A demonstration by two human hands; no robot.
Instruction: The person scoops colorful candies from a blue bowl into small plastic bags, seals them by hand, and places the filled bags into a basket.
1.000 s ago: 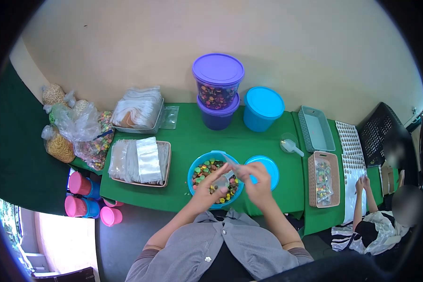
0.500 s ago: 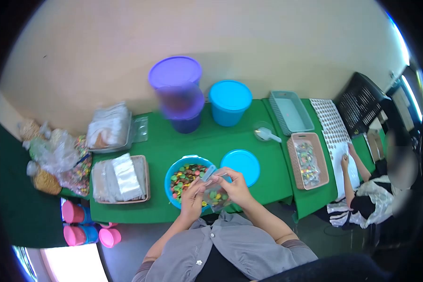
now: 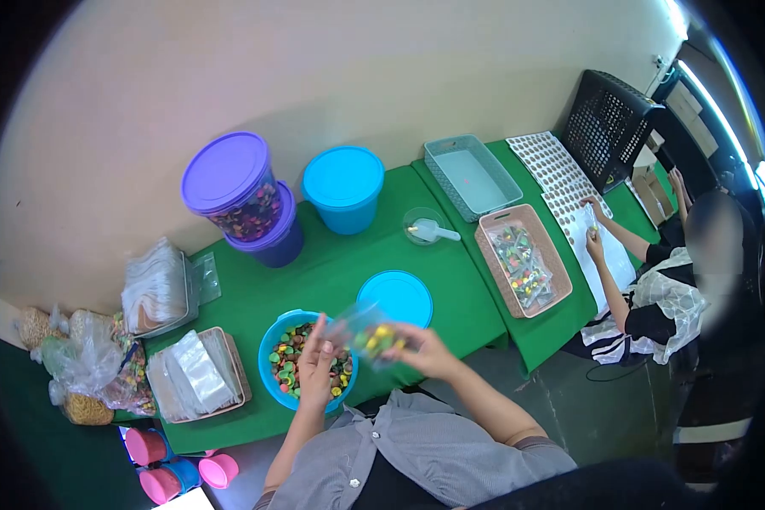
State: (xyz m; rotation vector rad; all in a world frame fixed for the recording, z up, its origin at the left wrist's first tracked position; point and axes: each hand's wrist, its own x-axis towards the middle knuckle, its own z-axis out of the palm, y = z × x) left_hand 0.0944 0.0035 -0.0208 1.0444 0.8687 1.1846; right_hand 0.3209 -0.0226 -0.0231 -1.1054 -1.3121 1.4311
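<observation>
A clear plastic bag of colourful round candies (image 3: pixel 372 338), blurred by motion, hangs in front of me. My right hand (image 3: pixel 427 352) grips its right end with closed fingers. At the bag's other end is my left hand (image 3: pixel 314 367), fingers stretched upward; whether they still touch the plastic is hard to see. Beneath the left hand stands a blue tub (image 3: pixel 269 374) filled with loose candies in green, brown, yellow and red. A round blue lid (image 3: pixel 397 297) lies on the table just behind the bag.
A pink basket (image 3: pixel 546 308) holding filled bags is to the right, near a grey-green basket (image 3: pixel 472 174). Empty bags fill a basket (image 3: pixel 245 380) at left. Purple tubs (image 3: pixel 268 242) and a blue lidded bucket (image 3: pixel 343 191) stand behind. A co-worker (image 3: pixel 654 293) handles a bag over sticker sheets.
The bag has moved from close over the tub, between both hands, up and to the right with my right hand. My left hand's fingers have straightened. The view has turned right.
</observation>
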